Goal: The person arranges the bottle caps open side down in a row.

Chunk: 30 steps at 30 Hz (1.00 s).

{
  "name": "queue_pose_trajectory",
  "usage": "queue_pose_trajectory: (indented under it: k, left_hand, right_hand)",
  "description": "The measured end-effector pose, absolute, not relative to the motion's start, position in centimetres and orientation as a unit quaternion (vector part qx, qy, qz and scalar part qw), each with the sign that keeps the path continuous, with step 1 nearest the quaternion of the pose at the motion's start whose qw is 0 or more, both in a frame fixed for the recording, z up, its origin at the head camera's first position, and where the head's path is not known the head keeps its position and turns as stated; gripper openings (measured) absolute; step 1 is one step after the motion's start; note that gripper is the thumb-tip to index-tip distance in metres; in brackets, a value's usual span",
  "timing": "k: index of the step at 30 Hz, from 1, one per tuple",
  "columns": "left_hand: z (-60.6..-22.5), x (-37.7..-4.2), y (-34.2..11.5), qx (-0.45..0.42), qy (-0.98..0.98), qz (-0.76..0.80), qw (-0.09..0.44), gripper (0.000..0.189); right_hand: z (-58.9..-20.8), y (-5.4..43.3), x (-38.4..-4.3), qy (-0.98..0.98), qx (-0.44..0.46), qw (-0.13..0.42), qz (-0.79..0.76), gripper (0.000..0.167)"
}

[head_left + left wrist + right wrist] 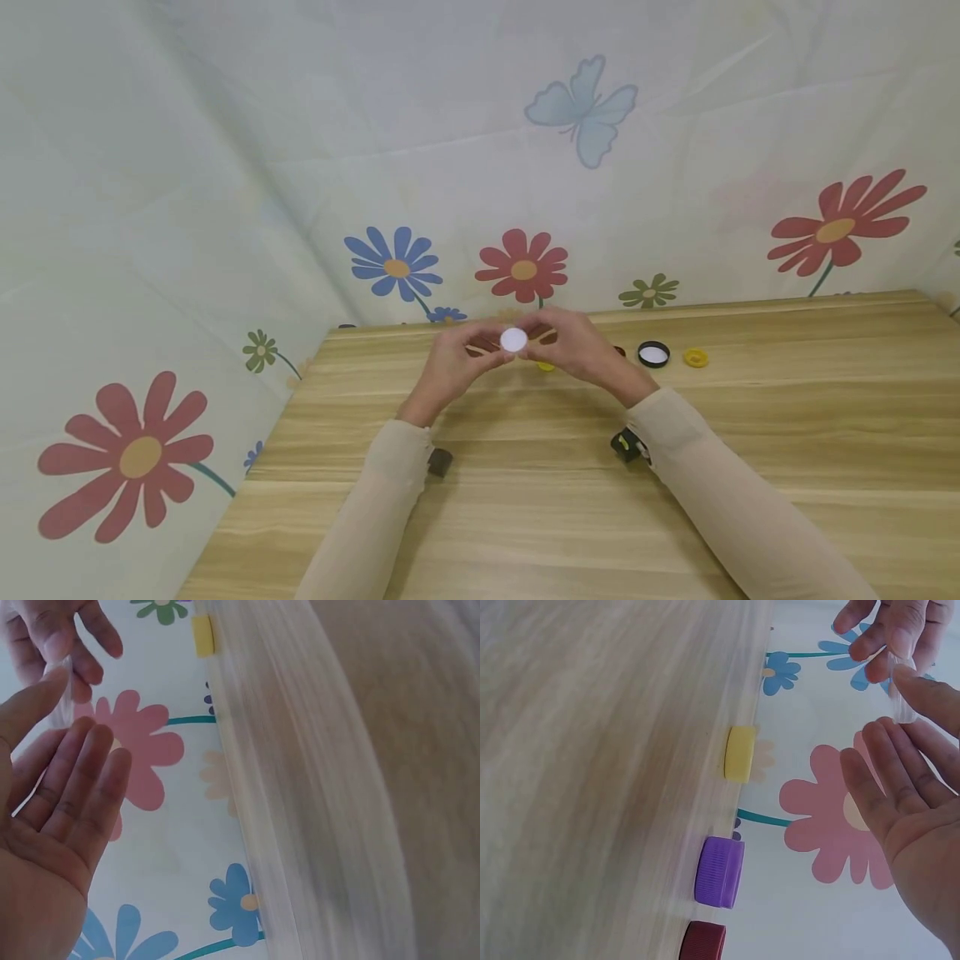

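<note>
Above the desk (525, 517), the left hand (450, 367) and right hand (573, 346) each pinch the edge of a small white disc (513, 340) in a narrow grip, and it should handle as light, stiff, perhaps slick plastic, best taken by opposite sides of its rim.

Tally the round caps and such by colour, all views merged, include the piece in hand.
Yellow caps: 2
Purple cap: 1
Dark red cap: 1
Black-rimmed cap, white inside: 1
White piece, held: 1
Total: 6
</note>
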<state>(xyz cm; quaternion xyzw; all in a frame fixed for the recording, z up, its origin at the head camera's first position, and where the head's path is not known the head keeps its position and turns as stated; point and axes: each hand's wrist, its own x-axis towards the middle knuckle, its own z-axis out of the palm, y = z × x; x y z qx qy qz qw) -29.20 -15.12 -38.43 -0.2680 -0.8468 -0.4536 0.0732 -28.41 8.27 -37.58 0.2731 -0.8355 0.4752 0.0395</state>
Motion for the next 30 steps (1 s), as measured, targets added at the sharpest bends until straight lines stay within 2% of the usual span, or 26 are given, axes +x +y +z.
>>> queue_pose_trajectory:
  k: [9,25,30]
  left_hand:
    - [-38.4,-29.5,-16.0,-0.266,-0.867,-0.422,0.011,0.028]
    - [-39.1,-29.6,-16.3,-0.28,-0.882,-0.377,-0.046,0.027]
    - [-39.2,-29.7,-16.4,-0.275,-0.884,-0.372,-0.069,0.028]
  right_hand:
    - [-38.0,8.0,-28.6,-0.846,0.298,0.013,0.442,0.027]
    - [-38.9,7.6,-28.5,-0.862,0.287,-0.069,0.411,0.023]
    - [-39.1,7.5,-28.6,-0.86,0.295,-0.076,0.409,0.022]
